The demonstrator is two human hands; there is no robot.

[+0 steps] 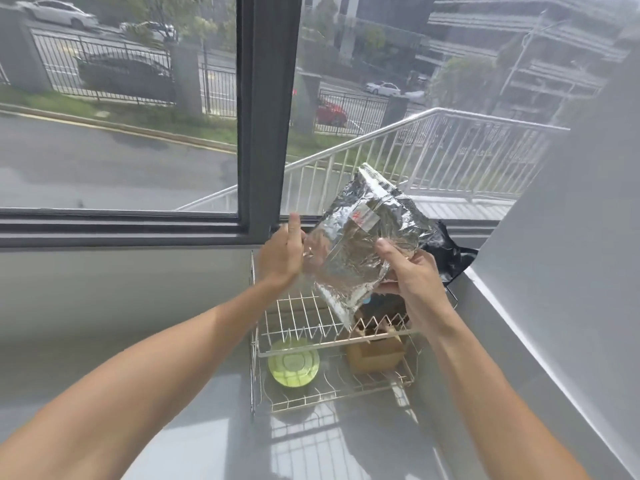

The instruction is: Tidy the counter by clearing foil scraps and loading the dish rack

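A crinkled silver foil bag [360, 244] with a small white label is held up in the air above the wire dish rack [298, 323]. My right hand [410, 275] grips its lower right edge between thumb and fingers. My left hand [282, 252] is at the bag's left edge with the thumb raised; its fingers are hidden behind the foil, so the hold is unclear. On the rack's lower tier sit an upturned green bowl [293, 366] and a brown cardboard box [375, 355].
The rack stands on a grey counter [138, 323] under a large window [117, 109] with a dark frame. A black plastic bag [450, 252] lies in the back right corner. A white wall [571, 254] bounds the counter on the right.
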